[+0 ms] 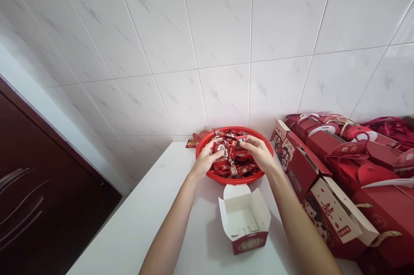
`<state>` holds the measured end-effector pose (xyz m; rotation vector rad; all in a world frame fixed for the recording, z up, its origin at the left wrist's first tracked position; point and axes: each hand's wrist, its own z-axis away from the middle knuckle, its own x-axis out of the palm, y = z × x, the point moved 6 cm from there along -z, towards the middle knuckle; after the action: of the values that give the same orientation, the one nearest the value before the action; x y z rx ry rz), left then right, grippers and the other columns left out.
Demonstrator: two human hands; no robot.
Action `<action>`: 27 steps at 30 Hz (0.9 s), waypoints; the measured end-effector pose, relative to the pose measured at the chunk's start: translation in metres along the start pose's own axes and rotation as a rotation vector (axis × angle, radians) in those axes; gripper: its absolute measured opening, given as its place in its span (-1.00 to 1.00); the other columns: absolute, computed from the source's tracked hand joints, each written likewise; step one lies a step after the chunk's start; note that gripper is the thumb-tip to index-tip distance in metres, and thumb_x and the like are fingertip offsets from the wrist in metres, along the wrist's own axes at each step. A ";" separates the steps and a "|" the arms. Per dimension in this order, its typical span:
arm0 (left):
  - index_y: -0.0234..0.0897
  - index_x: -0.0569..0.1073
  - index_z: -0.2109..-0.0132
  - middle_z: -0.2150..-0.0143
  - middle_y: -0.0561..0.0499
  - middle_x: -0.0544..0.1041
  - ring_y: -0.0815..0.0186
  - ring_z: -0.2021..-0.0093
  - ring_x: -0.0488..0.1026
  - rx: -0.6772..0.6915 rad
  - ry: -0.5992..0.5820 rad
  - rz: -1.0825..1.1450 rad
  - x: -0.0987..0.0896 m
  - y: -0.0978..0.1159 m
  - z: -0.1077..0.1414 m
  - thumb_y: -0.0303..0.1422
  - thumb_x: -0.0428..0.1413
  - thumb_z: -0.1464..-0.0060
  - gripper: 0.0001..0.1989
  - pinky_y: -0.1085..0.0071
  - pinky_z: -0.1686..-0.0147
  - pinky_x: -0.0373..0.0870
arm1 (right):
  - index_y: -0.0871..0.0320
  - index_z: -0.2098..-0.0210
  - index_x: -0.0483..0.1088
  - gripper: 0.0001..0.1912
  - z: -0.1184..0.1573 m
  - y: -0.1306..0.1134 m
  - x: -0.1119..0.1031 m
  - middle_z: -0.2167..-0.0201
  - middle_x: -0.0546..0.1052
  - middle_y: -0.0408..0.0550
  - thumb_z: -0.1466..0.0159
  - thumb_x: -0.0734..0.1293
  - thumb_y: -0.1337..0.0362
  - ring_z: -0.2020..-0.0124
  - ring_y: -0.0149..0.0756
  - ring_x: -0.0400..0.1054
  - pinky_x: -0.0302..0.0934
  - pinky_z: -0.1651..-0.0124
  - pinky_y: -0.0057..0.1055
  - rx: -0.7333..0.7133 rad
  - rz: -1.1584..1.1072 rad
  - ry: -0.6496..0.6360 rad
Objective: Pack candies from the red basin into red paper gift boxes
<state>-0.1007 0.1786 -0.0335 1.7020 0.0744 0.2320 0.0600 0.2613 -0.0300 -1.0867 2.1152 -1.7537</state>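
Both hands are over a round red basin [201,171] filled with small red-wrapped candies [247,167]. My left hand [207,156] is closed on a red candy packet [223,149] with a pale printed patch, thumb across its front. On the basin's right side, my right hand [258,152] pinches a small shiny wrapped candy [242,140] between thumb and fingers. Nearer to me, between my forearms, an open red and white carton [241,219] stands with its flaps spread; its white inside holds nothing I can see.
Red gift boxes [384,206] with cord handles are piled along the right side, some beside my right forearm. Behind the white table [152,206] rises a tiled wall [223,98]. A red packet [190,143] lies left of the basin. A dark door [42,180] is at the left.
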 end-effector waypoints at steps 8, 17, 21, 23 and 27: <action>-0.18 0.42 -0.14 -0.11 -0.06 0.48 0.23 0.08 0.52 0.082 0.046 -0.004 0.004 0.001 -0.005 -0.32 0.30 0.02 -0.45 0.33 0.13 0.55 | 0.13 0.31 0.54 -0.67 0.010 -0.026 0.004 0.23 0.60 -0.07 -0.04 0.54 0.06 0.15 -0.20 0.45 0.33 -0.04 -0.22 0.001 0.163 -0.089; -0.21 0.42 -0.10 -0.04 -0.08 0.54 0.11 0.01 0.54 0.134 0.048 -0.085 0.010 -0.004 -0.007 -0.26 0.36 0.08 -0.42 0.24 0.04 0.54 | 0.13 0.29 0.53 -0.66 0.008 -0.021 0.007 0.23 0.58 -0.06 -0.04 0.54 0.07 0.19 -0.22 0.46 0.38 0.11 -0.27 0.046 0.207 -0.103; -0.23 0.32 -0.21 0.08 -0.09 0.58 0.11 0.05 0.56 0.136 -0.005 -0.111 0.013 -0.005 -0.008 -0.22 0.39 0.12 -0.25 0.22 0.05 0.53 | 0.15 0.28 0.55 -0.66 0.008 -0.016 0.017 0.23 0.59 -0.05 -0.04 0.54 0.07 0.20 -0.21 0.47 0.38 0.11 -0.28 0.046 0.268 -0.157; -0.21 0.29 -0.24 0.11 -0.07 0.58 0.13 0.08 0.56 0.131 -0.031 -0.139 0.012 -0.004 -0.008 -0.22 0.38 0.11 -0.23 0.21 0.05 0.52 | 0.15 0.28 0.56 -0.64 0.008 -0.017 0.016 0.24 0.60 -0.04 -0.02 0.54 0.06 0.21 -0.20 0.48 0.38 0.11 -0.27 0.037 0.275 -0.135; -0.23 0.40 -0.16 0.12 -0.07 0.58 0.19 0.14 0.56 0.141 -0.028 -0.322 0.000 -0.005 -0.008 -0.24 0.32 0.05 -0.39 0.24 0.03 0.49 | 0.18 0.29 0.57 -0.62 0.009 -0.028 0.005 0.27 0.62 -0.01 -0.01 0.54 0.05 0.24 -0.18 0.49 0.37 0.11 -0.25 0.029 0.317 -0.034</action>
<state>-0.1017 0.1873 -0.0379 1.8040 0.3479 -0.0380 0.0733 0.2501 -0.0062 -0.7193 2.0973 -1.5991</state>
